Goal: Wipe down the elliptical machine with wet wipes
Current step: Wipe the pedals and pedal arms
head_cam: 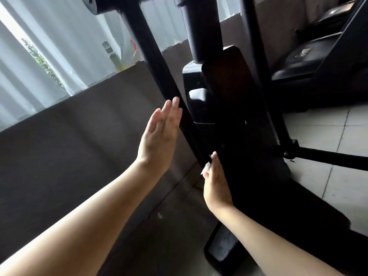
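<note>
A wet wipe (206, 169), thin, limp and light, is pinned by the straight fingers of the right hand (216, 186) against the elliptical machine (229, 92). It is judged best kept flat under the fingertips. Just above that grip, the left hand (159, 136) is laid flat along the rigid slanted bar (157, 66), nothing held.

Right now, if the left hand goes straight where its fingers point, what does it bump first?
Most likely the black bar. The left hand is flat, fingers pointing up and slightly right, tips right at the bar's edge. Whether they touch is unclear from one view.
</note>
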